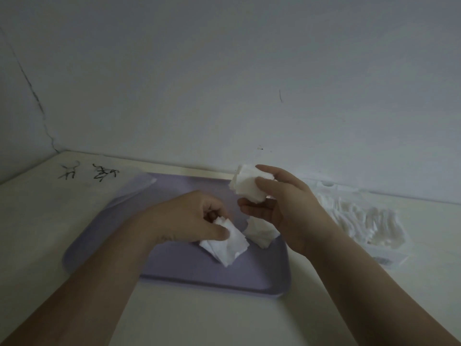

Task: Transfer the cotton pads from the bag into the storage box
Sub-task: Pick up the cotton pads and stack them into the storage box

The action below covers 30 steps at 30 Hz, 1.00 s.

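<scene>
Left hand [189, 216] is over the middle of the tray [199, 278], thumb and fingers pinching a pad stack [224, 245]. Can't tell if the stack is touching the tray or just off it. Right hand [282, 203] is raised over the tray's far-right corner, fingers curled round a second pad stack [247, 187]. Third pad stack [260, 233] lies on the tray, just right of the first. Clear bag [369, 221] of pads sits on the table [224, 320], right of the tray. Translucent item [139, 188] covers the tray's far-left corner, can't identify it. Black scribbles [87, 172] mark the table beyond the tray's left side.
</scene>
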Each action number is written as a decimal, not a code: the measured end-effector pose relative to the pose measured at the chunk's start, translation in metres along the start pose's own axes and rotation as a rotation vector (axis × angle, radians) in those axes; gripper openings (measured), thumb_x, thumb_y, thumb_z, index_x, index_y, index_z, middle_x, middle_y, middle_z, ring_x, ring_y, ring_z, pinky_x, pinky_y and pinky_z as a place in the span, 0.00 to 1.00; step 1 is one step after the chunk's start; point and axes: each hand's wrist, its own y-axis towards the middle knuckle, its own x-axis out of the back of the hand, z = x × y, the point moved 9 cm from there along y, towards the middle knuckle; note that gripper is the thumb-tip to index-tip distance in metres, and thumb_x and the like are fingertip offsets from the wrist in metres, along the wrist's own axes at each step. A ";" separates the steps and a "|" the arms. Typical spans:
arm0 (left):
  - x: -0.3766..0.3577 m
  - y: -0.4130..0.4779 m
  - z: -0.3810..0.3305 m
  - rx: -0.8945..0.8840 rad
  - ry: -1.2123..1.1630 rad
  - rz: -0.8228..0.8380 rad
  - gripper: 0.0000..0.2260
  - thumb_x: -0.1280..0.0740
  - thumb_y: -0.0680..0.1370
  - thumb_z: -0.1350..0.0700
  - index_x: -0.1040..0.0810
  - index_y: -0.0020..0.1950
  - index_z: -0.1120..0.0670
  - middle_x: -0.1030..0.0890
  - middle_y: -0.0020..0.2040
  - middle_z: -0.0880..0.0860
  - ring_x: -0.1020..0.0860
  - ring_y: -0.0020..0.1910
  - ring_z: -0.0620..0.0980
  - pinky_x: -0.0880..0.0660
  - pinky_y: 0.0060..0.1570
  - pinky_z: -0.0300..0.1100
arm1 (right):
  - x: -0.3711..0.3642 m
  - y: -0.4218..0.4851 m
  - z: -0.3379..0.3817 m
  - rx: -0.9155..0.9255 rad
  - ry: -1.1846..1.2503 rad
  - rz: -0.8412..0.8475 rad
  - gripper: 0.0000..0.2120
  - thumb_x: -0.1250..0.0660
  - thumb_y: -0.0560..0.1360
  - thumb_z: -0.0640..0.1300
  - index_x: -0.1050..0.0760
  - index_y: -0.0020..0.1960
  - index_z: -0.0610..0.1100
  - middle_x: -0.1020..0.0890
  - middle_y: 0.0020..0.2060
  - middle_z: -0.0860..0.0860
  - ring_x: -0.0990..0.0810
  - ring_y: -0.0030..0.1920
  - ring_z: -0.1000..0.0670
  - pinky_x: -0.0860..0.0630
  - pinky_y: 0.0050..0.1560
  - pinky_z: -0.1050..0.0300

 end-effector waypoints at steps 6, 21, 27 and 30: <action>0.042 -0.019 -0.052 -0.283 0.041 -0.545 0.20 0.16 0.65 0.55 0.22 0.49 0.45 0.23 0.43 0.42 0.26 0.33 0.38 0.30 0.34 0.28 | 0.003 -0.001 -0.003 0.010 -0.102 -0.035 0.13 0.34 0.81 0.34 0.19 0.63 0.44 0.16 0.56 0.34 0.12 0.42 0.36 0.14 0.45 0.46; 0.039 -0.014 -0.053 -0.313 0.052 -0.539 0.09 0.30 0.81 0.58 0.22 0.45 0.45 0.20 0.41 0.43 0.23 0.37 0.43 0.30 0.38 0.30 | -0.004 -0.003 -0.002 -0.082 0.032 0.009 0.14 0.34 0.82 0.44 0.20 0.62 0.36 0.17 0.56 0.28 0.14 0.44 0.33 0.15 0.53 0.41; 0.049 -0.018 -0.054 -0.305 -0.125 -0.556 0.07 0.34 0.83 0.62 0.24 0.48 0.50 0.16 0.39 0.52 0.17 0.39 0.50 0.21 0.42 0.44 | -0.001 -0.003 -0.007 -0.129 0.022 -0.014 0.18 0.39 0.84 0.51 0.21 0.62 0.38 0.16 0.54 0.31 0.16 0.45 0.34 0.16 0.53 0.40; 0.050 -0.021 -0.059 -0.311 -0.193 -0.527 0.07 0.34 0.82 0.64 0.24 0.48 0.53 0.19 0.36 0.51 0.19 0.35 0.51 0.22 0.39 0.42 | 0.001 -0.003 -0.008 -0.121 0.018 -0.038 0.18 0.38 0.84 0.51 0.21 0.62 0.38 0.16 0.51 0.33 0.16 0.45 0.33 0.17 0.55 0.38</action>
